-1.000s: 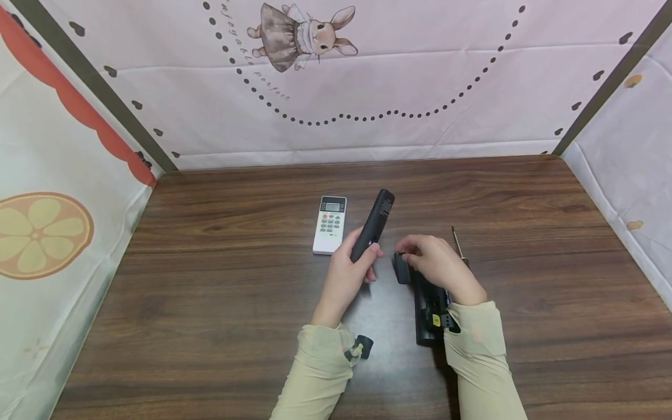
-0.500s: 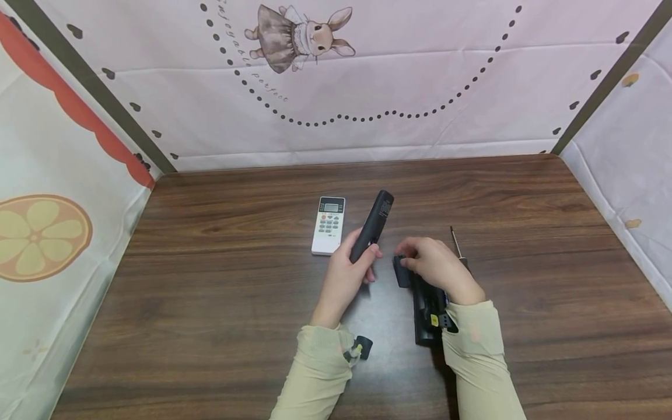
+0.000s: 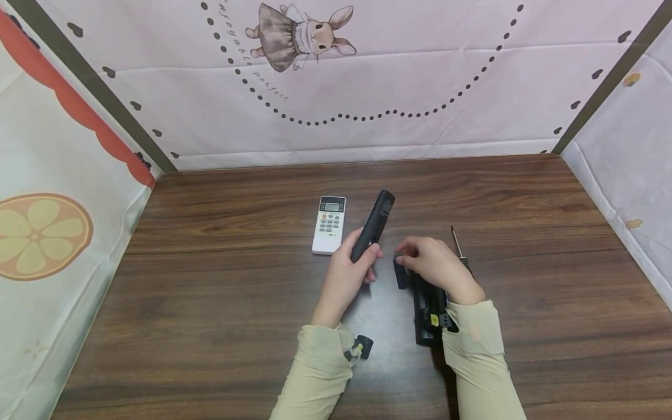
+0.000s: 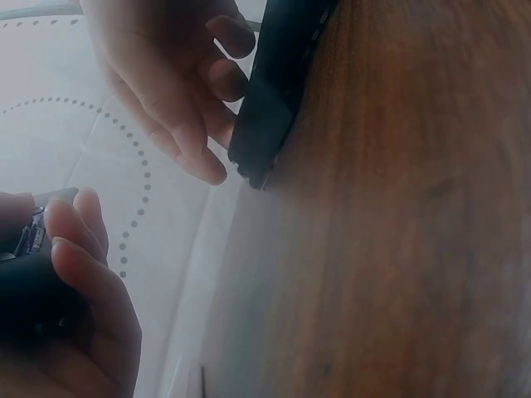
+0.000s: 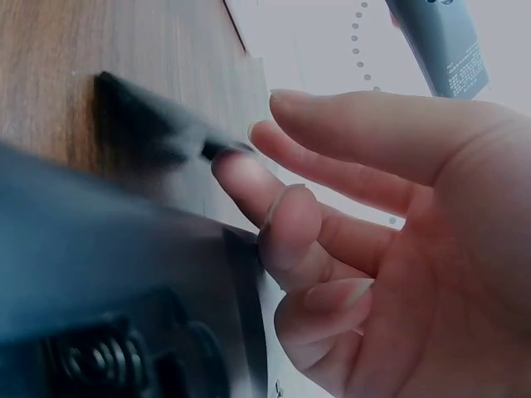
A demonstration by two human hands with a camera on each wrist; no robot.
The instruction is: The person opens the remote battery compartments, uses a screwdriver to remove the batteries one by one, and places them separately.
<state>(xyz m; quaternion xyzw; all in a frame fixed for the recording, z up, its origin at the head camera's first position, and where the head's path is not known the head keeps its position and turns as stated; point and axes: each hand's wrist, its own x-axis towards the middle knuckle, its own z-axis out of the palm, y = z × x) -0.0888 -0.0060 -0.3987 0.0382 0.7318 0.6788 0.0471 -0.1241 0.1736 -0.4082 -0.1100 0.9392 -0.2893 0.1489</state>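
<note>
My left hand (image 3: 343, 277) grips a slim black remote control (image 3: 374, 226), tilted up to the right, with small print near its far end. In the right wrist view the remote (image 5: 448, 50) shows at the top right. My right hand (image 3: 433, 262) is over a small black cover piece (image 3: 401, 275). One fingertip is right at the cover's edge (image 5: 141, 116), while the thumb stands apart from it. Under that hand and wrist lies a larger black device (image 3: 424, 318), partly hidden. A coil spring (image 5: 91, 358) shows in its open recess.
A white remote control (image 3: 329, 224) with a small screen lies behind the left hand. Beyond the right hand is a screwdriver (image 3: 457, 242), its handle partly hidden. Patterned cloth walls (image 3: 367, 140) border the brown wooden table (image 3: 220, 291) at the back and sides.
The small black cover has tipped lower beside the device, and the right fingers have eased off it slightly. The left hand and its remote control have hardly moved.
</note>
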